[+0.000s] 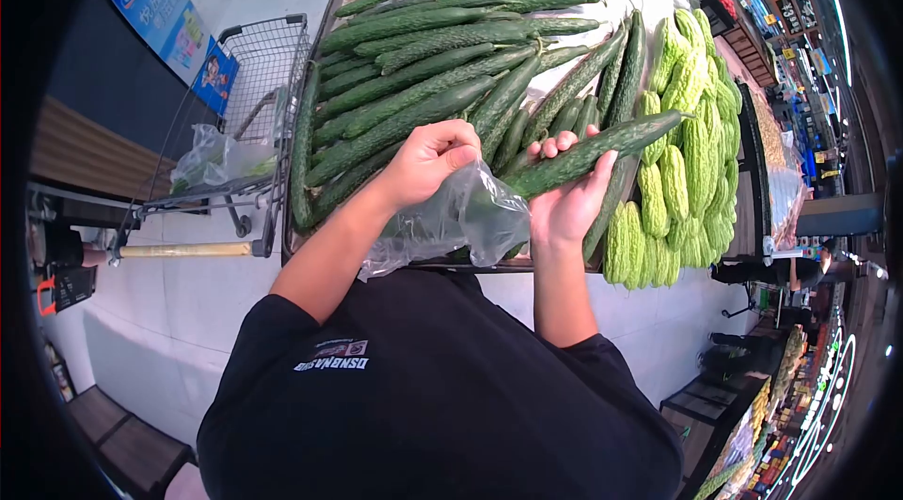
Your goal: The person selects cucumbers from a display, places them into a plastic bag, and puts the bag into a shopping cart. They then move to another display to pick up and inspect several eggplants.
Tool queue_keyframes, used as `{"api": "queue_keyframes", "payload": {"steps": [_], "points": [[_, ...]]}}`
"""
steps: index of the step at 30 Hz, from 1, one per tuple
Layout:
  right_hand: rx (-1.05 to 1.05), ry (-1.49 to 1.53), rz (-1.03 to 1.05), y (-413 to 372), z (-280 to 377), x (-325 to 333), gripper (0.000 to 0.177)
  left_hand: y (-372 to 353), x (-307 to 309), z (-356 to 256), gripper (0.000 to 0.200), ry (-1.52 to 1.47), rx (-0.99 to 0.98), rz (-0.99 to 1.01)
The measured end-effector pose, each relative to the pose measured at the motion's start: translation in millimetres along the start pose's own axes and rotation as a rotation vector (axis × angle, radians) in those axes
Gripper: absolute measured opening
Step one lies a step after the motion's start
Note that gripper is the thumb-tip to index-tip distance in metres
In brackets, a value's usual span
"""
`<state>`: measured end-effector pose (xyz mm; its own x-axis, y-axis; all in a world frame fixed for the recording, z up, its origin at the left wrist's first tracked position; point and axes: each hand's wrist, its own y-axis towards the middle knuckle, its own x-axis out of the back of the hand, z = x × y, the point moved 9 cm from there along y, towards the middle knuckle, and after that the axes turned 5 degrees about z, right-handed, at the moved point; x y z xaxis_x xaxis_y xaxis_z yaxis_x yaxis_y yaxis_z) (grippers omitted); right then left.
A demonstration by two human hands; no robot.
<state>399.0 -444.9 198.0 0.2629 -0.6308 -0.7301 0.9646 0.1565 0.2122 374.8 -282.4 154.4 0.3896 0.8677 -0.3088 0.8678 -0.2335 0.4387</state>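
My left hand [431, 161] is closed, pinching the rim of a clear plastic bag [461, 218] that hangs over the front edge of the display. In my right hand [576, 204], fingers wrapped round its middle, is a dark green cucumber [621, 144]. Its thick end meets the mouth of the bag; the thinner end points right, over the bitter melons. How far the cucumber goes into the bag is hard to make out. Below and beyond my hands, a pile of long cucumbers [423, 77] covers the left and middle of the display.
Pale green bitter melons [691, 152] are heaped on the display's right side. At left stands a shopping cart [268, 58] with a bagged green item [212, 157] in it, beside a blue sign [160, 6]. Further shelves and a person in dark clothes [781, 272] appear at right.
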Motion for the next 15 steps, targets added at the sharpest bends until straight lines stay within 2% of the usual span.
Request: {"api": "queue_keyframes", "payload": {"steps": [2,4,7,8,10,12,15], "points": [[-0.038,0.011,-0.077,-10,-13,-2,0.042,0,1,1,0.017,0.025,-0.002,-0.020],[-0.066,0.019,-0.044,-16,-24,5,0.046,0,2,1,0.017,0.049,-0.008,-0.042],[-0.183,-0.289,0.051,-22,-37,12,0.057,-1,5,0,0.017,0.037,-0.013,-0.079],[-0.182,-0.293,0.050,-21,-34,15,0.057,-1,7,0,0.017,0.047,-0.006,-0.099],[-0.333,-0.386,0.132,-21,-38,16,0.055,-1,9,2,0.017,0.055,-0.004,-0.116],[-0.361,-0.459,0.132,-17,-29,9,0.055,0,14,4,0.017,0.089,-0.003,-0.133],[-0.481,-0.909,0.322,-3,-20,24,0.048,-1,18,8,0.021,0.084,0.055,-0.143]]}}
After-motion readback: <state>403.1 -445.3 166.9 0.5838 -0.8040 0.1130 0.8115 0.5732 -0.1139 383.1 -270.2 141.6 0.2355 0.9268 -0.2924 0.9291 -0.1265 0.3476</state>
